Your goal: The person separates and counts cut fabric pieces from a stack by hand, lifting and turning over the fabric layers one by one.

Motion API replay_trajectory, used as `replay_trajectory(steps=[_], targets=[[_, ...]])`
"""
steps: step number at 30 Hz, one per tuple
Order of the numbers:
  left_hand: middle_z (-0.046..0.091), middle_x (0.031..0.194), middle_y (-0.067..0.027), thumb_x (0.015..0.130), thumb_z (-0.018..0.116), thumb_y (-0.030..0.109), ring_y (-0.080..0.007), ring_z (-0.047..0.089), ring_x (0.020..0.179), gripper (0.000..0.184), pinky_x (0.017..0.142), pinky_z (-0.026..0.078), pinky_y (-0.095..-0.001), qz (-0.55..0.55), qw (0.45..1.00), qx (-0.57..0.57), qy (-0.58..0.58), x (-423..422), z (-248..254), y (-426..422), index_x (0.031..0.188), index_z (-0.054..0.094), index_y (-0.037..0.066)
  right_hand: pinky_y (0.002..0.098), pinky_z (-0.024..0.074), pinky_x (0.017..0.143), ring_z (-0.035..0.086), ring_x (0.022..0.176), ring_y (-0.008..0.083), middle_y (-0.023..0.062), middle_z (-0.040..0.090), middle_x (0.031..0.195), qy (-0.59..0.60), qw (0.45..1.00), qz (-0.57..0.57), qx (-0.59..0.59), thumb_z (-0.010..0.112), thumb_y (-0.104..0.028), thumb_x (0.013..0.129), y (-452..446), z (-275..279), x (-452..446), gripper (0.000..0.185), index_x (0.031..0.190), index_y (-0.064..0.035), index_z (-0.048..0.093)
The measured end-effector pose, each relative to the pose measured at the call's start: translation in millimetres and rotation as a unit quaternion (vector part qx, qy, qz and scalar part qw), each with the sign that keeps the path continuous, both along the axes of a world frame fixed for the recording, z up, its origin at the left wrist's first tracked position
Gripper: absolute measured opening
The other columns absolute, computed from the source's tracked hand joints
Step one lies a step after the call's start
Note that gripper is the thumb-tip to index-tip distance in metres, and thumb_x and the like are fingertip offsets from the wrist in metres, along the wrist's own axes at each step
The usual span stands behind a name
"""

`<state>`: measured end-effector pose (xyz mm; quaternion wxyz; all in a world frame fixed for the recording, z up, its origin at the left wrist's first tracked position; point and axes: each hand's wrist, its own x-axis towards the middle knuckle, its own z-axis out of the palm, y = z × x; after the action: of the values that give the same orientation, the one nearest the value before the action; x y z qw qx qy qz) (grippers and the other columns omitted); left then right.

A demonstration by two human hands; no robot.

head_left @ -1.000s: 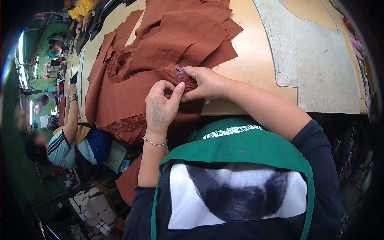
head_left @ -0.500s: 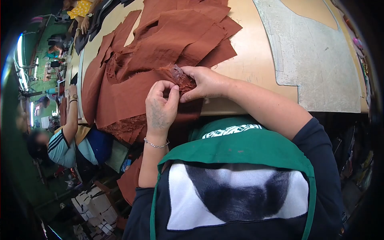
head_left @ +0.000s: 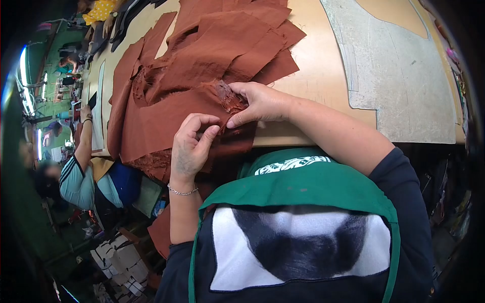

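Note:
My right hand (head_left: 260,103) is closed round a bunched, frayed corner of rust-brown fabric pieces (head_left: 230,98), thumb in front and fingers behind. Just left of it is my left hand (head_left: 191,144), its index finger and thumb curled but a little apart beside the fabric's edge. I see nothing between those fingertips; the other fingers are partly hidden. The cut rust-brown fabric (head_left: 166,121) lies in a layered, overlapping heap under and beyond both hands, its raw edges fraying.
A grey pattern sheet (head_left: 404,86) lies on the tan table (head_left: 318,65) at right. To the left, a co-worker in a light-blue sleeve (head_left: 76,184) reaches over the table. Dark fabric (head_left: 126,20) lies near another person in yellow (head_left: 98,11). White bundles (head_left: 121,260) are at lower left.
My left hand has moved left and down from the bunched corner, and its thumb and index finger have parted. My right hand keeps its grip. The co-worker's arm has shifted slightly left.

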<state>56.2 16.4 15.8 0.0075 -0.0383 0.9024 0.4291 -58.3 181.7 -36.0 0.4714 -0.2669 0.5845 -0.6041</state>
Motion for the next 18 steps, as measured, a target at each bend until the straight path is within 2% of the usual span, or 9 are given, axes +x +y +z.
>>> replay_trajectory(steps=[2, 3, 8, 11, 15, 18], targets=[[0.057, 0.086, -0.0081, 0.078, 0.061, 0.002, -0.0148, 0.057, 0.076, 0.015, 0.064, 0.047, -0.0247, 0.003, 0.999, 0.052, -0.016, 5, -3, -2, 0.093, 0.060, -0.001, 0.0253, 0.0424, 0.082, 0.051, 0.091, 0.0107, 0.0038, 0.057, 0.100, 0.011, 0.999, -0.012, -0.050, 0.076, -0.011, 0.068, -5, -15, 0, 0.057, 0.115, 0.0008, 0.046], [0.057, 0.086, -0.0085, 0.077, 0.062, 0.001, -0.0154, 0.057, 0.076, 0.016, 0.064, 0.047, -0.0251, -0.012, 0.999, 0.030, -0.001, 5, -3, -2, 0.093, 0.061, -0.001, 0.0252, 0.0402, 0.087, 0.050, 0.095, 0.0108, 0.0042, 0.057, 0.102, 0.017, 0.997, -0.018, -0.076, 0.076, -0.010, 0.068, -8, -20, 0, 0.057, 0.115, 0.0012, 0.046], [0.058, 0.081, -0.0092, 0.072, 0.065, 0.000, -0.0188, 0.058, 0.072, 0.015, 0.063, 0.047, -0.0266, -0.051, 0.996, -0.033, 0.058, 4, -7, -4, 0.086, 0.063, 0.000, 0.0256, 0.0398, 0.088, 0.049, 0.098, 0.0115, 0.0053, 0.056, 0.107, 0.007, 0.996, -0.015, -0.082, 0.076, -0.008, 0.068, -11, -27, -1, 0.060, 0.118, 0.0014, 0.045], [0.057, 0.081, -0.0072, 0.075, 0.063, -0.001, -0.0137, 0.056, 0.074, 0.008, 0.065, 0.046, -0.0237, -0.100, 0.988, -0.082, 0.089, 0, -5, -6, 0.083, 0.062, -0.002, 0.0256, 0.0395, 0.089, 0.049, 0.099, 0.0115, 0.0056, 0.056, 0.108, 0.001, 0.997, -0.015, -0.078, 0.076, -0.008, 0.067, -11, -26, -1, 0.060, 0.118, 0.0016, 0.045], [0.058, 0.075, -0.0071, 0.074, 0.063, 0.000, -0.0160, 0.056, 0.072, 0.006, 0.065, 0.045, -0.0255, -0.128, 0.985, -0.070, 0.093, -6, -4, -7, 0.080, 0.063, -0.001, 0.0254, 0.0394, 0.089, 0.049, 0.099, 0.0113, 0.0052, 0.056, 0.108, 0.007, 0.997, -0.016, -0.071, 0.076, -0.007, 0.067, -10, -22, -1, 0.061, 0.118, 0.0018, 0.045], [0.058, 0.074, -0.0073, 0.074, 0.063, 0.000, -0.0166, 0.056, 0.072, 0.005, 0.065, 0.045, -0.0258, -0.136, 0.984, -0.066, 0.093, -7, -4, -9, 0.078, 0.061, -0.001, 0.0270, 0.0458, 0.044, 0.056, 0.073, 0.0129, 0.0061, 0.058, 0.091, 0.047, 0.986, -0.039, -0.155, 0.077, -0.021, 0.064, -16, -38, 0, 0.057, 0.108, -0.0013, 0.048]])
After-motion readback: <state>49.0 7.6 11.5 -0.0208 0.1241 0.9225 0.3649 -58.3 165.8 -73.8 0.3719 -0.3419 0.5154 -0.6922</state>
